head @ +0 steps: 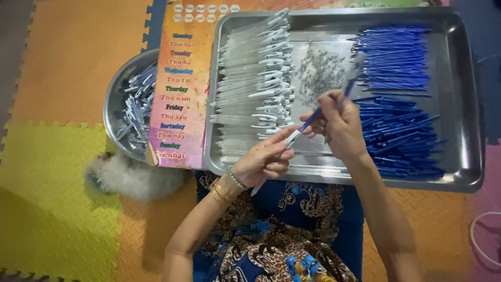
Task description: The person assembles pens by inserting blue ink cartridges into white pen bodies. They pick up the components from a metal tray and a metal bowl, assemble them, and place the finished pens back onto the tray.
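Observation:
My left hand [264, 158] grips a clear pen barrel [292, 138] over the near edge of a large steel tray [459, 104]. My right hand [338, 124] holds a blue pen part [348, 78] and feeds a thin blue refill into the barrel; the two hands nearly touch. On the tray lie a stack of clear barrels with white clips [255, 83] at the left, a scatter of small metal springs [318, 70] in the middle, and two heaps of blue pen parts [399, 104] at the right.
A round steel bowl [116, 104] with assembled pens stands left of the tray. A colourful printed chart [180, 89] lies under both. A white fluffy thing [133, 177] rests below the bowl. Foam floor mats surround everything; a white cable [482, 235] lies at the right.

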